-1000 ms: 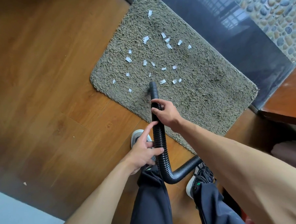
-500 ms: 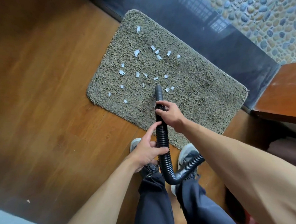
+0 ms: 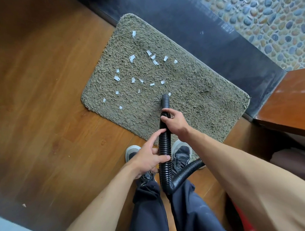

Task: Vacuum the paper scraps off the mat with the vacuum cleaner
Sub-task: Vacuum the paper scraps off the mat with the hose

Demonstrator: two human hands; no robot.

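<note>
The mat (image 3: 200,104) is bare of paper on its right half. The vacuum hose (image 3: 164,144) crosses its near edge. My right hand (image 3: 175,122) grips the hose behind the nozzle (image 3: 165,101), and my left hand (image 3: 147,159) holds it lower down. Paper scraps (image 3: 153,57) litter the left half, one beside the nozzle tip. I judge most of the job remains.
</note>
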